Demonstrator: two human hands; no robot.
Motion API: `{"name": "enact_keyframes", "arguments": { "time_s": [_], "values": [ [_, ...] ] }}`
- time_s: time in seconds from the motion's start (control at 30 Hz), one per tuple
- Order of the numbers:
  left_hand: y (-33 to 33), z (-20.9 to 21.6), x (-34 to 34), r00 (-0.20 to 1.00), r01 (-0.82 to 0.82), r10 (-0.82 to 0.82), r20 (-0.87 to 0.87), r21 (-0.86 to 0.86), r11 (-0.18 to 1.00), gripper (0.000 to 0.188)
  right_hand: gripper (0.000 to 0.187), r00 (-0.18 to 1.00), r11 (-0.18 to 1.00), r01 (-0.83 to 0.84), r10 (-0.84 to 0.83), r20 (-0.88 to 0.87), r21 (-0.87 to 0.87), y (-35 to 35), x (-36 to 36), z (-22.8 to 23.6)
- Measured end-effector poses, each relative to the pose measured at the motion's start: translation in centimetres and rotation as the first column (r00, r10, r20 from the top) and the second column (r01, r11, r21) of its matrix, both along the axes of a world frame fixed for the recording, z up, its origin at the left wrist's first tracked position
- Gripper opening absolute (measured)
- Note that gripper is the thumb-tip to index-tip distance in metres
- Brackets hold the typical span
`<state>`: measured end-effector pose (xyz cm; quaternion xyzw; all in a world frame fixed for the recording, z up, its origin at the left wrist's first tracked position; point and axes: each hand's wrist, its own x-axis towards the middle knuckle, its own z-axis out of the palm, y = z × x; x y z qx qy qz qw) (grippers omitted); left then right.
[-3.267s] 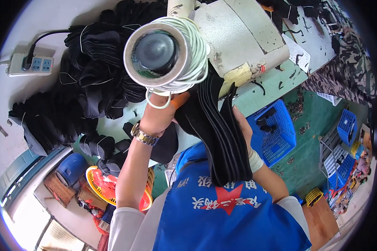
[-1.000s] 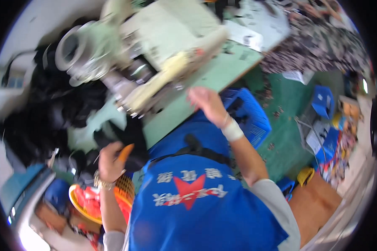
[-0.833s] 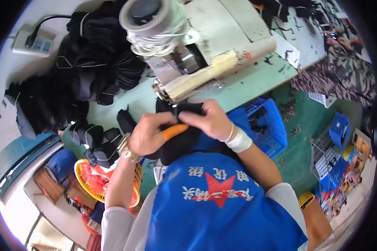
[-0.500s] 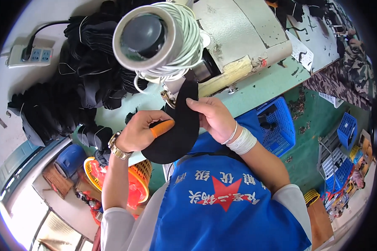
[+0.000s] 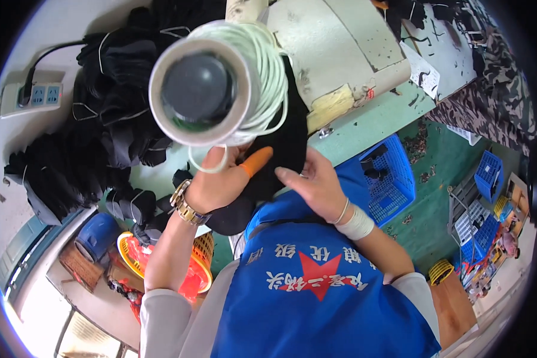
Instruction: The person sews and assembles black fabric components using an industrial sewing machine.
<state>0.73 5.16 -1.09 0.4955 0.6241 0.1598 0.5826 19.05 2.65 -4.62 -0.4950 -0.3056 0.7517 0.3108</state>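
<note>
A limp black cloth piece point(image 5: 286, 134) runs up beside the pale sewing machine point(image 5: 334, 53), its upper part passing behind a hanging cord coil. My left hand point(image 5: 218, 185), an orange cover on its thumb and a watch at the wrist, grips the cloth's left side; its fingertips are partly hidden by a cord loop. My right hand point(image 5: 319, 188) lies at the cloth's right edge, thumb and forefinger apart, the thumb touching the cloth. More black fabric point(image 5: 232, 216) hangs below my left hand. The machine's needle area is hidden.
A round grey-rimmed fixture point(image 5: 156, 95) wound with white cord point(image 5: 271, 77) juts over the work. Black bundles point(image 5: 71, 161) pile at left. Blue baskets point(image 5: 403, 200) stand at right, an orange basket point(image 5: 204, 253) at lower left. Someone's camouflage clothing point(image 5: 489, 110) shows at far right.
The cloth has moved up toward the machine, partly behind the cord coil. My left hand has shifted right and up; my right thumb and forefinger have spread. The view has shifted slightly.
</note>
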Motion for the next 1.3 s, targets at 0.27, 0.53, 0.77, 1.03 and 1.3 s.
{"name": "enact_keyframes", "arguments": {
  "time_s": [0.27, 0.53, 0.77, 1.03, 1.3],
  "values": [
    [-0.8, -0.7, -3.4, 0.897, 0.024, 0.019, 0.443, -0.09, 0.996, 0.009, 0.017, 0.948, 0.903, 0.118, -0.226, 0.224, 0.413, 6.3, 6.1, 5.8],
    [1.6, -2.9, -3.8, 0.961, 0.045, 0.059, 0.272, -0.361, 0.931, 0.025, 0.012, 0.787, 0.649, -0.371, -0.161, 0.596, 0.665, 9.5, 5.0, 2.7],
    [0.0, -3.4, -3.4, 0.908, -0.211, 0.306, 0.287, -0.317, 0.925, 0.019, 0.016, 0.786, 0.654, -0.406, -0.107, 0.609, 0.638, 10.9, 3.5, 2.1],
    [1.5, -2.5, 0.7, 0.911, -0.203, 0.314, 0.268, -0.371, 0.906, 0.036, 0.015, 0.905, 0.965, -0.058, -0.057, 0.421, 0.254, 4.5, 7.7, 5.3],
    [-5.1, -5.4, -6.1, 0.999, 0.032, -0.037, -0.021, -0.204, 0.978, 0.043, 0.034, 0.687, 0.526, 0.305, -0.699, 0.2, 0.794, 7.1, 9.8, 13.4]
  ]
}}
